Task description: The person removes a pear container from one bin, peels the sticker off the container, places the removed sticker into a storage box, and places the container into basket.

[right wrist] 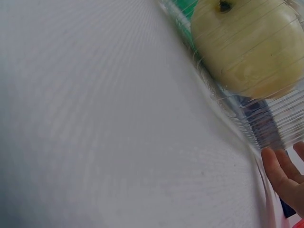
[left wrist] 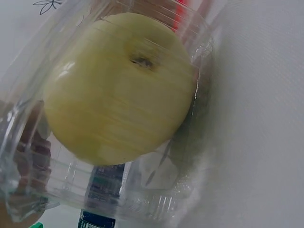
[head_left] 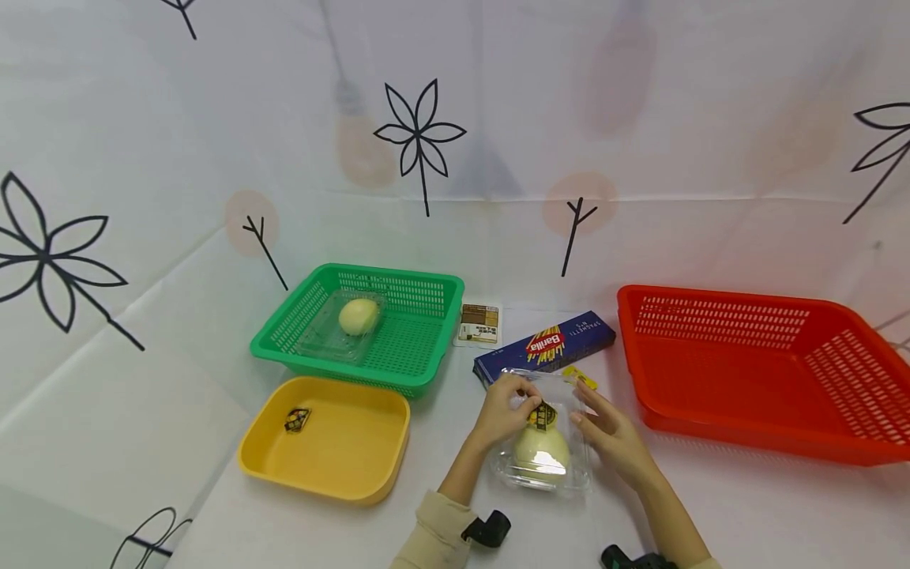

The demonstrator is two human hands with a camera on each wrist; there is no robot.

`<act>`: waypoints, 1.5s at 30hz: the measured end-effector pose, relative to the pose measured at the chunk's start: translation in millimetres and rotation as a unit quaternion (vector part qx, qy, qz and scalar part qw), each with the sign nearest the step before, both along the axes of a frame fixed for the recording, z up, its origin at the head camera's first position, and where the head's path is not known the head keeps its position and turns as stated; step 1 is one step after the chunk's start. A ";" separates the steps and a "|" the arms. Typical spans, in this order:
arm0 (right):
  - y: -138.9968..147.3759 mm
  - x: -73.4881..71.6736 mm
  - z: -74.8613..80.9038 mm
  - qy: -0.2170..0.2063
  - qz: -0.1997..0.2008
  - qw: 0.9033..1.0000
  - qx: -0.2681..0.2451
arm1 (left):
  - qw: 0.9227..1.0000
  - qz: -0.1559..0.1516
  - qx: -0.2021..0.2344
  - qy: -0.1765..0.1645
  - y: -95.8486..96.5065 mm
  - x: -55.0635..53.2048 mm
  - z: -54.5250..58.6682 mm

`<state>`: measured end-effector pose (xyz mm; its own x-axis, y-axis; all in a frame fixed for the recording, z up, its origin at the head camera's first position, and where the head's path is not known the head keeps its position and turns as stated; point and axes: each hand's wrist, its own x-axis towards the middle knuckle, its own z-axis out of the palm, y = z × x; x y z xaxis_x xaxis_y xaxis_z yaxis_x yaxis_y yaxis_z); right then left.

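Observation:
A clear plastic clamshell box (head_left: 503, 466) lies in front of me with a pale yellow-green apple (head_left: 542, 454) inside. Through its ribbed wall the apple (left wrist: 118, 90) shows large in the left wrist view. My left hand (head_left: 503, 411) is over the box's upper left, thumb and forefinger pinching a black-and-gold sticker (head_left: 543, 416) at the lid. Along the right side, my right hand (head_left: 613, 439) rests its nearly straight fingers against the box edge. In the right wrist view, fingertips (right wrist: 269, 159) touch the ribbed plastic.
A green basket (head_left: 426, 379) at back left holds another boxed apple (head_left: 359, 316). A yellow tray (head_left: 341, 458) below it contains a similar sticker (head_left: 297, 420). Behind the box lie a blue spaghetti carton (head_left: 579, 336), a printed packet (head_left: 479, 324) and a yellow piece (head_left: 581, 376). At right stands a red basket (head_left: 739, 431).

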<state>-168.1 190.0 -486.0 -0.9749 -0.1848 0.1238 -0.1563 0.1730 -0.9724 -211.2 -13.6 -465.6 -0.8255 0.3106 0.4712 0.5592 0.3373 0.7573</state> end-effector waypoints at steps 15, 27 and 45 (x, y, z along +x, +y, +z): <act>-0.5 -0.5 -1.2 -0.011 0.005 1.000 -0.009 | 0.994 -0.036 0.042 -0.090 -6.3 7.4 14.5; -0.2 -0.8 -1.2 -0.003 -0.001 1.000 0.001 | 0.992 -0.044 0.066 -0.099 -8.0 4.6 10.1; -1.3 0.2 -0.3 -0.013 0.004 1.000 -0.014 | 0.981 -0.073 0.097 -0.152 -14.8 19.0 36.1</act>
